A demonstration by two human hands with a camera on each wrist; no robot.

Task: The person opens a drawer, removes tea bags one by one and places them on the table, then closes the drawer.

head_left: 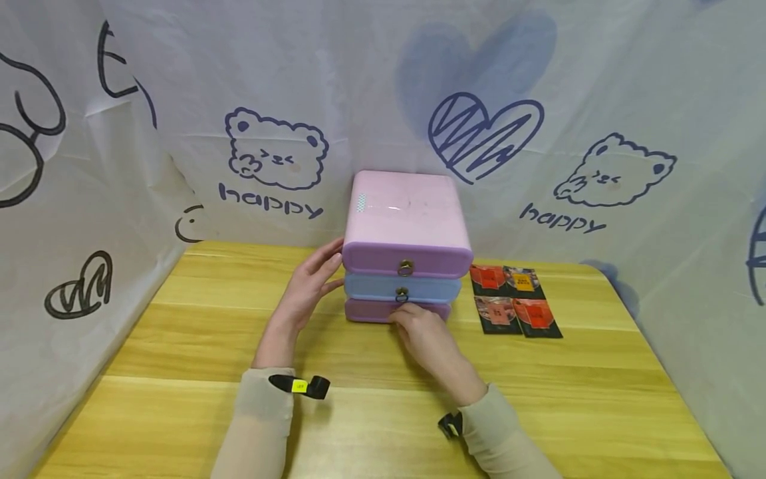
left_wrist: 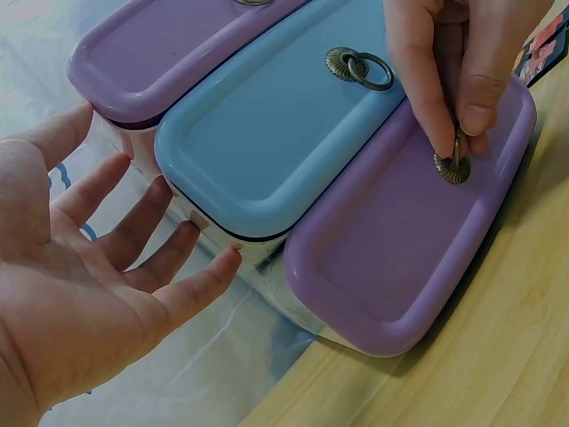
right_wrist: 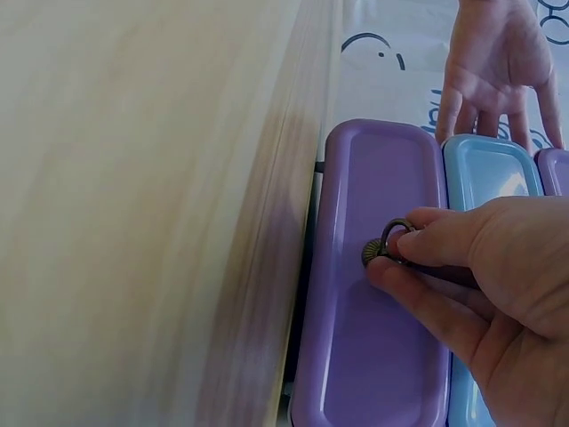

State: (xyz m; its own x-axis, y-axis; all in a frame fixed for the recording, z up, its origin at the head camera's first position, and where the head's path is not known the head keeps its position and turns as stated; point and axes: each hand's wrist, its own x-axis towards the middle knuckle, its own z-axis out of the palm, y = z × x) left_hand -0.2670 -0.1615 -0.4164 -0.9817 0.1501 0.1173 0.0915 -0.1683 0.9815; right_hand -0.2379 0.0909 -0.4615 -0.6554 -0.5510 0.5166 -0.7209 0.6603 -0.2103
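The cabinet [head_left: 413,206] stands at the middle of the table [head_left: 359,419], its pink top above 3 stacked drawers: the top drawer [head_left: 374,259] purple, the middle drawer [head_left: 366,287] light blue, the bottom drawer [head_left: 366,312] purple. Each front carries a brass pull.

From the cabinet's centre in the head view, the right hand [head_left: 427,336] is at 6 o'clock, its thumb and fingers closed in a pinch on the bottom pull [right_wrist: 371,253]. The left hand [head_left: 304,286] is at 8 o'clock, fingers spread wide and nearly straight, gripping nothing, their tips at the cabinet's side.

At 4 o'clock lie 4 packets [head_left: 516,303], flat in 2 rows of 2, dark with red or yellow patches, near the cabinet.

Behind hangs a white sheet [head_left: 371,86] with 2 bear drawings over the word "happy", at 10 and 2 o'clock, and a hatched heart [head_left: 486,136] at 1 o'clock. Each beige sleeve [head_left: 257,426] has a black strap [head_left: 299,386] at the wrist.
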